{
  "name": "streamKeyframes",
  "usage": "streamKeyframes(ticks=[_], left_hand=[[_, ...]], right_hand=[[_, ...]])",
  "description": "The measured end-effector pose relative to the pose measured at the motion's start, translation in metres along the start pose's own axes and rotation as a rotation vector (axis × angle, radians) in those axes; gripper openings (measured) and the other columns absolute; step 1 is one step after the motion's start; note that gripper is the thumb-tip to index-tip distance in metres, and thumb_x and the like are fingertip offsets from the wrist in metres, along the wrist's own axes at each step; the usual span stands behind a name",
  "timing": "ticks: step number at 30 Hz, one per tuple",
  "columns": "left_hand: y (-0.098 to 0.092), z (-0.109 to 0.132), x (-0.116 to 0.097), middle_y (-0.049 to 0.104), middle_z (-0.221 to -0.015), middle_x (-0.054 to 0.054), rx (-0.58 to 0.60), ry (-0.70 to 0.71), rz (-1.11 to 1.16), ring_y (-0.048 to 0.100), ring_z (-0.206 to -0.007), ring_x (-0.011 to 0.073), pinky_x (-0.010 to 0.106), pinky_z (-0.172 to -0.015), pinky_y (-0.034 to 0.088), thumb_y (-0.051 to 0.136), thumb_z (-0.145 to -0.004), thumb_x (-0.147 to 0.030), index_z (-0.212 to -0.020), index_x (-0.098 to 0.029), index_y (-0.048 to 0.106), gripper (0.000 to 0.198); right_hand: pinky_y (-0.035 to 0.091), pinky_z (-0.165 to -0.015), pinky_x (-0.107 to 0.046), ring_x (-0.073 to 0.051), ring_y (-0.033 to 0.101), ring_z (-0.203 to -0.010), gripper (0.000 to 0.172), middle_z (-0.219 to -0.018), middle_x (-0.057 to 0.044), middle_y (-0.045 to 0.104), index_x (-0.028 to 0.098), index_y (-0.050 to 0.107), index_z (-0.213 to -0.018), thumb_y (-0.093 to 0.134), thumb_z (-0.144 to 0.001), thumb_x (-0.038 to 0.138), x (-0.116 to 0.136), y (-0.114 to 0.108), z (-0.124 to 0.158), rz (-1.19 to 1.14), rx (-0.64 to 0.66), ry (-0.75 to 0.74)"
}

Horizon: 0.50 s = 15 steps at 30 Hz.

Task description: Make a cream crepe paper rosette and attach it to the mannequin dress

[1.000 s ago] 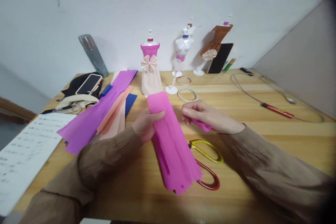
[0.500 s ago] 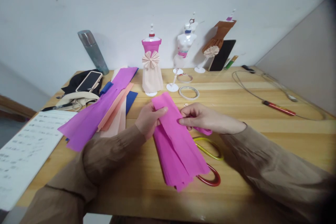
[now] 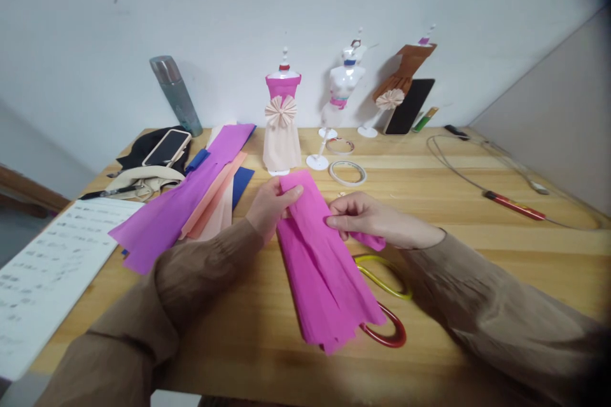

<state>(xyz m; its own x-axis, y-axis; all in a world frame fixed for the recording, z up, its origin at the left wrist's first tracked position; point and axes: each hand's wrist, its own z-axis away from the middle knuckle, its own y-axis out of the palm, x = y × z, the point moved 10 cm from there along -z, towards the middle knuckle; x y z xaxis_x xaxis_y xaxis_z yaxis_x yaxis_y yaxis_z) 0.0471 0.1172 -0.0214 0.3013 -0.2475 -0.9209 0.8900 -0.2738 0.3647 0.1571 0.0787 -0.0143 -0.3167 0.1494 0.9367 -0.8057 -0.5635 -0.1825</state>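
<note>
Folded, layered pink crepe paper (image 3: 324,280) hangs between my hands above the table. My left hand (image 3: 272,206) pinches its upper left edge, thumb on top. On its right edge, my right hand (image 3: 360,219) has thumb and fingers closed; a small pink piece (image 3: 367,241) pokes out beneath that hand. Partly under the paper lie scissors with a yellow handle (image 3: 384,276) and a red handle (image 3: 389,331); their blades are hidden. Behind stands a mannequin (image 3: 281,114) in a pink top and cream skirt with a pleated bow.
Purple paper (image 3: 191,197) and other strips lie left, near a phone (image 3: 167,148), a bottle (image 3: 176,95) and a written sheet (image 3: 62,267). Tape rolls (image 3: 347,173), a white mannequin (image 3: 346,86) and a brown-dressed one (image 3: 405,70) stand behind. A red tool (image 3: 513,205) with a cable lies right.
The camera view has shifted slightly. Both hands keep their hold, and the lower layers of the pink paper have moved a little, hanging closer together.
</note>
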Motion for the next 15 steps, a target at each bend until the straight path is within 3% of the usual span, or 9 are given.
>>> streamKeyframes(ticks=[4, 6, 9, 12, 14, 15], left_hand=[[-0.011, 0.001, -0.016, 0.066, -0.106, 0.009, -0.119, 0.131, -0.123, 0.061, -0.086, 0.0171, 0.029, -0.076, 0.048, 0.078, -0.065, -0.030, -0.113, -0.015, 0.058, 0.054], [-0.005, -0.001, -0.017, 0.067, -0.100, 0.009, -0.040, 0.099, -0.170, 0.062, -0.082, 0.0178, 0.030, -0.076, 0.048, 0.078, -0.064, -0.032, -0.112, -0.014, 0.060, 0.054], [0.007, -0.005, -0.016, 0.068, -0.078, 0.007, 0.201, 0.011, -0.363, 0.061, -0.070, 0.0174, 0.031, -0.070, 0.047, 0.074, -0.065, -0.034, -0.089, -0.013, 0.068, 0.033], [0.012, -0.001, -0.029, 0.069, -0.077, 0.004, 0.421, 0.115, -0.828, 0.060, -0.075, 0.0178, 0.030, -0.075, 0.046, 0.069, -0.067, -0.027, -0.075, -0.017, 0.070, 0.013], [0.004, 0.001, -0.034, 0.066, -0.071, 0.003, 0.388, 0.170, -1.204, 0.058, -0.074, 0.0188, 0.030, -0.076, 0.045, 0.067, -0.065, -0.020, -0.072, -0.020, 0.069, 0.007], [-0.001, 0.001, -0.044, 0.065, -0.073, 0.004, 0.271, 0.222, -1.360, 0.058, -0.078, 0.0209, 0.032, -0.080, 0.045, 0.066, -0.066, -0.019, -0.072, -0.020, 0.068, 0.006]], right_hand=[[0.035, -0.044, -0.019, -0.005, 0.046, -0.047, 0.037, -0.054, 0.003, 0.054, 0.015, 0.057, -0.062, 0.073, -0.071, 0.047, 0.003, 0.008, 0.000, -0.089, 0.063, -0.061], [0.035, -0.044, -0.020, -0.006, 0.046, -0.046, 0.038, -0.055, 0.003, 0.055, 0.015, 0.057, -0.064, 0.073, -0.071, 0.049, -0.001, 0.017, 0.001, -0.089, 0.132, -0.036], [0.034, -0.043, -0.021, -0.007, 0.046, -0.046, 0.041, -0.053, 0.002, 0.056, 0.015, 0.058, -0.064, 0.070, -0.072, 0.054, -0.003, 0.020, 0.000, -0.055, 0.144, -0.037], [0.040, -0.048, -0.021, -0.010, 0.052, -0.054, 0.042, -0.060, -0.002, 0.060, 0.015, 0.066, -0.070, 0.065, -0.077, 0.056, -0.002, 0.000, -0.005, -0.147, -0.031, -0.068], [0.043, -0.049, -0.021, -0.010, 0.054, -0.056, 0.040, -0.064, -0.003, 0.062, 0.015, 0.068, -0.073, 0.061, -0.081, 0.054, -0.008, -0.019, -0.009, -0.292, -0.178, -0.049], [0.044, -0.049, -0.021, -0.010, 0.054, -0.056, 0.038, -0.065, -0.003, 0.062, 0.016, 0.068, -0.074, 0.059, -0.083, 0.052, -0.014, -0.027, -0.011, -0.371, -0.231, -0.028]])
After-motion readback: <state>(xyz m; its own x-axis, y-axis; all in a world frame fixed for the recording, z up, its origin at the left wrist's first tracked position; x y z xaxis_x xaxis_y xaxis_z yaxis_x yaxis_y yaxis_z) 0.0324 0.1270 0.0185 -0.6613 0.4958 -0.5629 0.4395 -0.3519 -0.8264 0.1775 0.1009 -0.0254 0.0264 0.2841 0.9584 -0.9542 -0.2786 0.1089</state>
